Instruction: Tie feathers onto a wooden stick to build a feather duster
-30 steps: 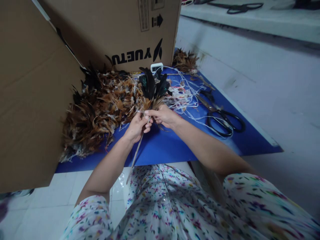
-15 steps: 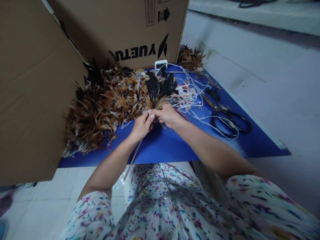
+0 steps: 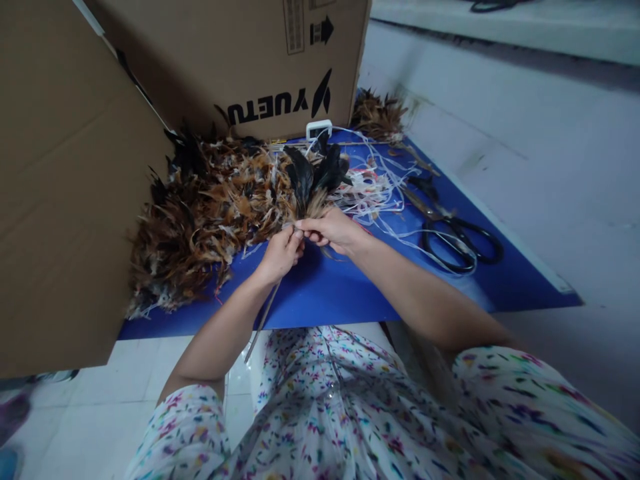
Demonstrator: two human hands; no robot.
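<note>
Over the blue tabletop my two hands meet at the base of a feather bunch, black at the top and tan lower down. A thin stick slants from under my left hand down past the table's front edge; the fingers of that hand are closed around it. My right hand is closed too, pinching at the feathers' base with thumb and finger touching the left fingertips. The exact grip point is hidden by the fingers. Brown loose feathers lie heaped just left of my hands.
Large cardboard boxes wall the left and back. Black-handled scissors lie at the right among white plastic strips. A small white device stands at the back, and another feather bunch rests by the wall.
My hands have shifted very slightly and stay together at the feathers' base. The black feathers lean a little further left. The whole view has moved slightly.
</note>
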